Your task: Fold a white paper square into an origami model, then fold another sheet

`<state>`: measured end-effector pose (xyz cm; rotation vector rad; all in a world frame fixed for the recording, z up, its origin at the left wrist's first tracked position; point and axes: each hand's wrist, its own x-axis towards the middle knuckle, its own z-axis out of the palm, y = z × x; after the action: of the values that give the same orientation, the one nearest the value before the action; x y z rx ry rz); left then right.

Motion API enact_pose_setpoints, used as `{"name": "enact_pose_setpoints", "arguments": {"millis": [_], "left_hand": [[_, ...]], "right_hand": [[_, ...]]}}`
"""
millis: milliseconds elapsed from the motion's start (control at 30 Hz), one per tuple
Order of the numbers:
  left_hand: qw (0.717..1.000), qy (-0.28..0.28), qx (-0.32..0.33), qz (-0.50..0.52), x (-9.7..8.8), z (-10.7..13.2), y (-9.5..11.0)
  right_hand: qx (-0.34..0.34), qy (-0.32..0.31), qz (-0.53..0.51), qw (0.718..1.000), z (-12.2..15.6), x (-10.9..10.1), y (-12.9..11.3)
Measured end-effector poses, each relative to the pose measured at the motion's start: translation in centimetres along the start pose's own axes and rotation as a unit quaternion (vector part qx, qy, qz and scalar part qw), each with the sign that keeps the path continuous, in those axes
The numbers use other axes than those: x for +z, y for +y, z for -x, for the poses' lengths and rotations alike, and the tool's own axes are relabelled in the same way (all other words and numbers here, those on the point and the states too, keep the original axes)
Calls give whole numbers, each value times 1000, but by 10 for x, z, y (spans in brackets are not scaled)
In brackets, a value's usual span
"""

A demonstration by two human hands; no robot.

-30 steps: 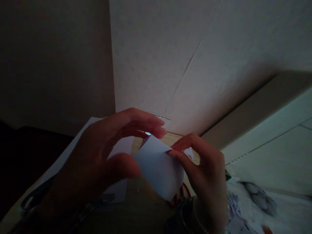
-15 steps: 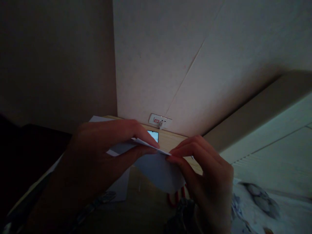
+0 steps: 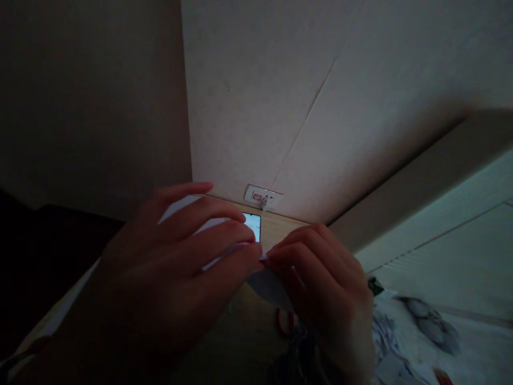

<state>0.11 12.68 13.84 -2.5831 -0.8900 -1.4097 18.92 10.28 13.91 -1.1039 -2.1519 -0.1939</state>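
Observation:
The scene is dim. My left hand (image 3: 172, 267) lies over a small white sheet of paper (image 3: 266, 286), fingers close together and pressing it at its top edge. My right hand (image 3: 324, 289) meets it from the right, fingertips pinched on the same edge of the paper. Most of the paper is hidden under both hands; only a pale patch shows below the fingertips. The hands work just above a wooden tabletop (image 3: 276, 230).
A lit phone screen (image 3: 252, 224) stands at the table's back edge, below a wall socket (image 3: 262, 197). Something red (image 3: 285, 321) lies under my right hand. A larger white sheet (image 3: 60, 315) lies at left. Patterned bedding (image 3: 420, 331) is at the right.
Both hands have lowered and closed over the paper. The sheet, held up and facing me a second ago, is now flattened beneath my fingers and mostly hidden.

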Motion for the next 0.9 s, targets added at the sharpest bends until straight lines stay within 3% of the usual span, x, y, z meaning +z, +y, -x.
{"name": "enact_pose_setpoints", "arguments": {"millis": [200,533,900], "left_hand": [[999,-1,35,-21,0,-3,2],[996,-42,45,-70,2,-11,4],[995,19,49,-80,0,-14,10]], "right_hand": [[-43,33,-15,998,0,1,5],[-48,30,-16,998,1,0,5],[-42,50,-30,997,0,-1,5]]}}
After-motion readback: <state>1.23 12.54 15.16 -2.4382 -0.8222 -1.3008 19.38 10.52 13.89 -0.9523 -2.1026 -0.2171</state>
